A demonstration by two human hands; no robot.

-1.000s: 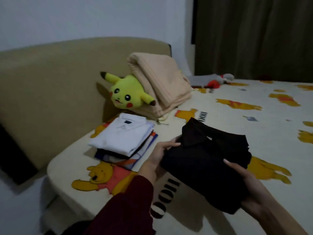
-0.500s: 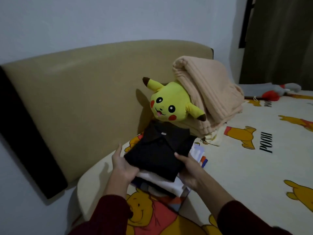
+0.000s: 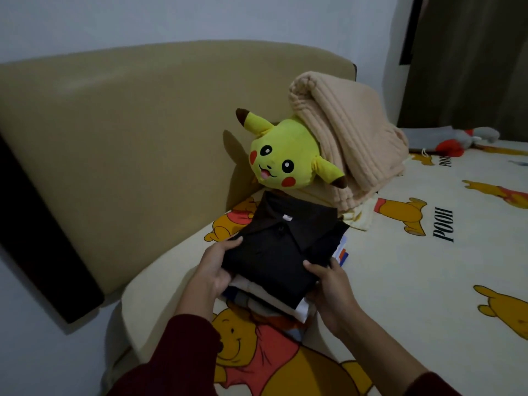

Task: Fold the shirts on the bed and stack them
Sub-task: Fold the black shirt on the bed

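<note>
A folded black collared shirt lies on top of a stack of folded shirts near the head of the bed. My left hand holds the shirt's left near edge, thumb on top and fingers underneath. My right hand grips its right near corner the same way. White, beige and striped layers of the stack show below the black shirt.
A yellow plush toy leans on the beige headboard just behind the stack. A folded beige blanket rests to its right. A grey and red plush lies farther back. Dark curtains hang at the right.
A second ago I held the black shirt in the air right of the stack. It was carried left onto the stack, and both hands still hold its near edge.
</note>
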